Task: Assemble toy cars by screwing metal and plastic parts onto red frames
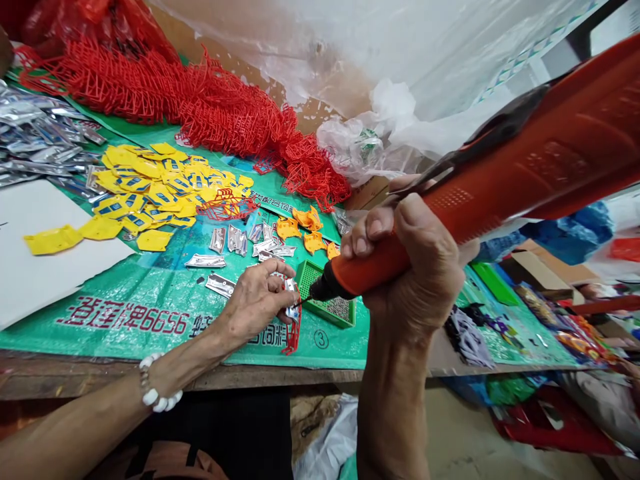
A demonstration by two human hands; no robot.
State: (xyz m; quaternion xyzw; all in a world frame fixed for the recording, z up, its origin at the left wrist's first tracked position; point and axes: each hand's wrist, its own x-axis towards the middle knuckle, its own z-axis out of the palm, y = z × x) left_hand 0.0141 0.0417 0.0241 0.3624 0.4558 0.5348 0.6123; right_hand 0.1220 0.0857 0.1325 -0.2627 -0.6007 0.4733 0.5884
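My right hand (415, 267) is wrapped round an orange electric screwdriver (480, 180), held slanting down to the left. Its thin bit reaches a small silver part (291, 297) set against a red plastic frame (294, 333). The fingers of my left hand (260, 290) are closed on that red frame and silver part, just above the table. Beside them stands a green tray (345, 322) of small metal screws (339, 307). Several loose silver parts (205, 261) and orange plastic pieces (314, 243) lie beyond my left hand.
Yellow pieces (150, 177) are heaped at the left, near a pile of silver parts (35, 133) and a white board (45, 253). A long heap of red frames (225, 107) lines the back. Plastic bags (360, 143) sit behind. The table's wooden front edge (240, 380) runs below.
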